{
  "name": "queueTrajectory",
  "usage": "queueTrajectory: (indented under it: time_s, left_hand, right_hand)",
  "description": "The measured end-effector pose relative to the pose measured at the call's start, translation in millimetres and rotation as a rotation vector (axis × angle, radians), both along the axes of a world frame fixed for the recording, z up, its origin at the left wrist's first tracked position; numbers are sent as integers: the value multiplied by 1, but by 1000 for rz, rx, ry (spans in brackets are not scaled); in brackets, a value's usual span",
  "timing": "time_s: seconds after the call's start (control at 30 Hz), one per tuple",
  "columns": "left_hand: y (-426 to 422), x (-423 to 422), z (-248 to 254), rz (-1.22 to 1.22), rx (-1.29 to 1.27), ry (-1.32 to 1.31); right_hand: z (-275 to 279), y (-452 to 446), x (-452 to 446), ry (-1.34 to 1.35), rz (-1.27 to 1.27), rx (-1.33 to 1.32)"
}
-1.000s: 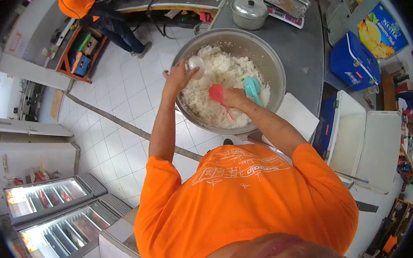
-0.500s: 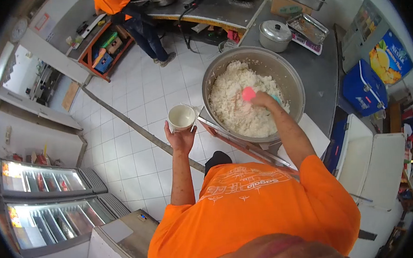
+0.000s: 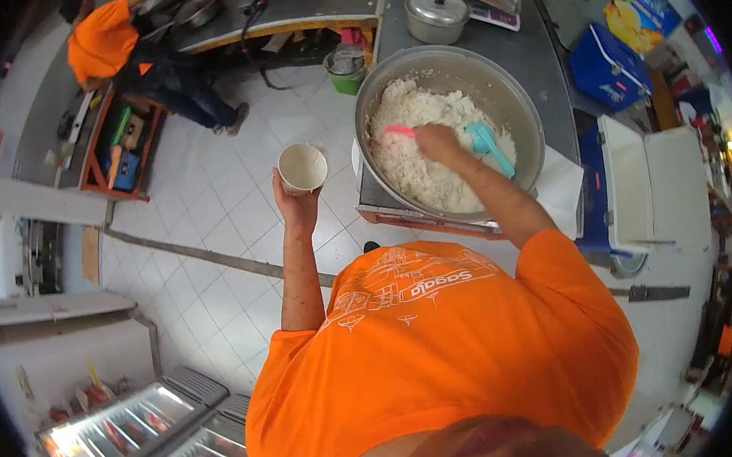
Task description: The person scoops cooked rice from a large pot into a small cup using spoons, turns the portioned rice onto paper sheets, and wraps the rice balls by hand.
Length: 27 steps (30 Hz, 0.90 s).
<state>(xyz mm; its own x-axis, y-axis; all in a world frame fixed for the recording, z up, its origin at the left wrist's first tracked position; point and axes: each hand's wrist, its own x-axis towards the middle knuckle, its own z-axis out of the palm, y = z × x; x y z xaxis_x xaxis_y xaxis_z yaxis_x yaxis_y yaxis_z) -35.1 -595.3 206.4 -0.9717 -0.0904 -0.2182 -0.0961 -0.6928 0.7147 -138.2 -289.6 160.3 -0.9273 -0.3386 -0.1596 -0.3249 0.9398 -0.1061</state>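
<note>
Bright indoor light whitens the tiled floor (image 3: pixel 212 209); display fridges (image 3: pixel 119 434) glow at lower left, a small purple light (image 3: pixel 712 39) at right. Fisheye distortion curves the edges into black corners.

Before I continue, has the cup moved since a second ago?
Yes: the cup moved left, from over the pot to outside its rim, in the left hand.

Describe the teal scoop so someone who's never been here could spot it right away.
Find the big round metal pot holding white rice. On the rice, between the right hand and the pot's right wall, lies the teal scoop. Its blue-green colour sets it apart from the pink utensil in that hand.
</note>
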Motion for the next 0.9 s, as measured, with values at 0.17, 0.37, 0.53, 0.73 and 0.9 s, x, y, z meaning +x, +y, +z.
queueTrajectory:
  time_s: [0.17,0.37,0.53,0.73,0.9]
  left_hand:
    - [-4,-36,-48,-34,-41,-105]
    - [43,-79,-63,48,-401,-109]
    - [42,-75,-61,-21,-366,-110]
    - [23,-69,-71,-45,-340,-152]
    - [20,-68,-68,-48,-367,-191]
  right_hand:
    - [-21,32,10,-185,-524,-122]
    - [-1,-39,21,-276,-610,-415]
    - [-12,-82,20,-268,-349,-340]
    - [18,-57,28,-93,-328,-170]
    - [40,-30,24,-169,-363,-188]
